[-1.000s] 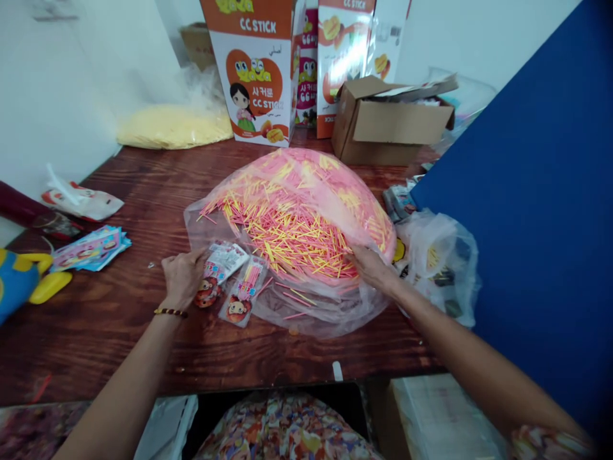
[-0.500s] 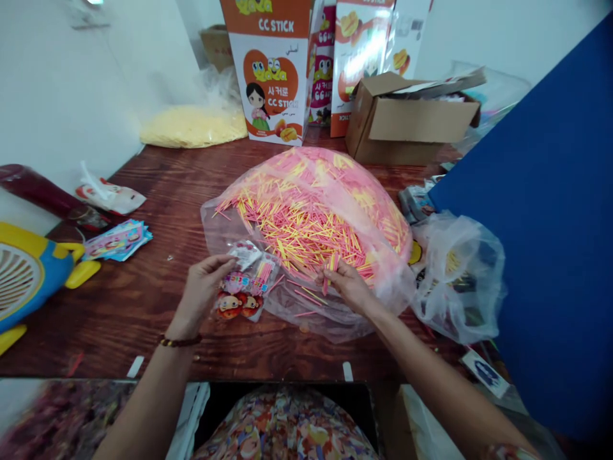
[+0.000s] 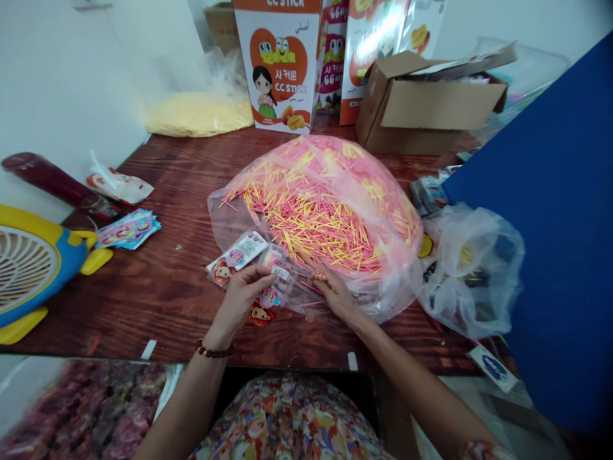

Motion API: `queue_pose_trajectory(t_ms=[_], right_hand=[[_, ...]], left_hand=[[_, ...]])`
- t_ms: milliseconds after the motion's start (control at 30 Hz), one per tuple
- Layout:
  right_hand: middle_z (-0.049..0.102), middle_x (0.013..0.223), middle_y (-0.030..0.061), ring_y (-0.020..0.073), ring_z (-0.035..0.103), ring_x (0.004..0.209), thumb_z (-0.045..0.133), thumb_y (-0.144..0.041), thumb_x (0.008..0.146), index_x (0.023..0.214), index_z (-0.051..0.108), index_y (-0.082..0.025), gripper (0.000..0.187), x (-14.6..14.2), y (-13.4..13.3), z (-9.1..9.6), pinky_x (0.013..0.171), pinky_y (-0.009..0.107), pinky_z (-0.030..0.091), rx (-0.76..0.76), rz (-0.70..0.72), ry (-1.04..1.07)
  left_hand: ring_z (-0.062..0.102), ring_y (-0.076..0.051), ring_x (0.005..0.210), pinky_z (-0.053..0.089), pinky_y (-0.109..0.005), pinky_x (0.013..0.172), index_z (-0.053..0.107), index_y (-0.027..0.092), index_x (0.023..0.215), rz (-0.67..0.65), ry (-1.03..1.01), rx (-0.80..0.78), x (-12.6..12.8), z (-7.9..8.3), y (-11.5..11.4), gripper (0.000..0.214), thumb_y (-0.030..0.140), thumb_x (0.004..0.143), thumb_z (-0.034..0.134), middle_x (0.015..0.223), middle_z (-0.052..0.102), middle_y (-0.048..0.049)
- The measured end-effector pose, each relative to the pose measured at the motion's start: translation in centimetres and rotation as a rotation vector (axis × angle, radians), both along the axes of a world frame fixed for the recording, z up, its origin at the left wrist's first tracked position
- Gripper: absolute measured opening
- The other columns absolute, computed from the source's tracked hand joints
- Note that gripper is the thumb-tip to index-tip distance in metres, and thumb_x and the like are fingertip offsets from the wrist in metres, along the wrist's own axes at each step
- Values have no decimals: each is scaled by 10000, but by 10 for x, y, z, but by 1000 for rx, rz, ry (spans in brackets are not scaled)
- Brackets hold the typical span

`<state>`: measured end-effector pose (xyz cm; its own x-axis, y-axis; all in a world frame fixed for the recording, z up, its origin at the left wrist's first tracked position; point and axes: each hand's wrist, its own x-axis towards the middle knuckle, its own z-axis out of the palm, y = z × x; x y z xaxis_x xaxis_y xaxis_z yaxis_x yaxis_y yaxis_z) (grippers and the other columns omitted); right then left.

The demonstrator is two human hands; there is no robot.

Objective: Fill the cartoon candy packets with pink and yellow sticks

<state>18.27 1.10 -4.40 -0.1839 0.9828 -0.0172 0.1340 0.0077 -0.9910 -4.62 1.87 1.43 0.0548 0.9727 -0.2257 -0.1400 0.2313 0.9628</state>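
Observation:
My left hand [image 3: 246, 292] is closed, thumb and fingers pinching a small clear printed packet [image 3: 281, 276]. My right hand [image 3: 336, 295] is closed around a small bunch of pink and yellow sticks [image 3: 320, 277], seen end-on, just right of the packet. Behind both hands lies a large open clear bag [image 3: 220, 220] heaped with loose pink and yellow sticks [image 3: 325, 223]. Beside my left hand another printed packet [image 3: 239, 254] rests on the wooden table [image 3: 167, 294]. Part of a packet with a cartoon face [image 3: 261, 314] shows below my left fingers.
Printed boxes [image 3: 282, 76] and an open carton [image 3: 431, 115] stand at the back. A yellow-filled bag [image 3: 201, 115] lies back left. On the left are a fan [image 3: 33, 268] and packets [image 3: 129, 229]. A crumpled clear bag [image 3: 479, 268] and blue panel [image 3: 550, 223] are at right.
My left hand has moved right and now pinches a packet near the sticks. A packet now lies further left. My right hand has lowered slightly with its sticks, turning them end-on.

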Motion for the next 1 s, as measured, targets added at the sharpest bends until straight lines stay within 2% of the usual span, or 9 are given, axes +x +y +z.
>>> queue_pose_trajectory(t_ms=[133,233,367,500,633,733,867,933,1000], right_hand=[[665,796,9,196,613,766,592,-458,854,914,635,-244,227,-1,5,8,779,360,512,-73,-87,128],[644,748,-5,183,588,711,590,-469,853,886,615,-223,249,2,11,28,726,332,497,-48,-123,135],[668,863,22,187,599,783,531,-397,916,946,621,-218,202,3,15,59,750,318,476,114,41,-120],[663,861,62,203,599,789,486,-301,927,950,607,-191,165,-4,18,72,733,318,461,284,201,-407],[683,988,96,209,626,906,396,-251,971,1085,598,-175,244,-6,19,77,794,320,462,340,290,-487],[690,962,75,199,631,871,419,-256,976,1107,590,-188,226,-4,18,80,772,307,462,303,333,-469],[678,847,38,184,612,763,486,-281,943,962,585,-208,124,1,19,76,715,295,457,212,267,-392],[650,750,4,174,590,698,510,-315,928,877,557,-225,113,3,20,75,683,293,455,142,156,-302],[641,720,-12,168,591,678,527,-352,915,849,535,-234,136,2,21,75,681,297,466,66,26,-125]], left_hand=[[531,-89,569,424,-208,553,681,153,709,-42,36,-5,13,-1,-3,289,377,619,841,641,634,23],[508,-90,550,394,-212,538,661,152,678,-89,99,9,20,-1,-4,280,381,641,817,606,609,25],[483,-96,530,360,-219,515,661,150,665,-168,176,27,25,-3,-3,272,393,676,781,581,593,19],[454,-99,516,329,-228,503,664,153,672,-211,234,41,25,-9,-4,249,384,720,745,576,583,13],[439,-101,529,321,-231,516,659,155,671,-268,301,62,23,-13,-6,256,387,764,710,575,567,14],[421,-99,536,306,-228,521,644,156,652,-313,322,78,24,-10,-8,284,400,793,672,565,540,22],[398,-98,535,291,-228,521,634,159,624,-345,328,102,25,-7,-9,318,415,814,639,552,513,24],[421,-106,551,317,-229,534,660,165,653,-330,315,123,25,-8,-9,300,416,817,642,573,540,16],[465,-119,584,357,-233,564,695,172,699,-304,313,159,23,-10,-11,274,411,826,646,615,587,4]])
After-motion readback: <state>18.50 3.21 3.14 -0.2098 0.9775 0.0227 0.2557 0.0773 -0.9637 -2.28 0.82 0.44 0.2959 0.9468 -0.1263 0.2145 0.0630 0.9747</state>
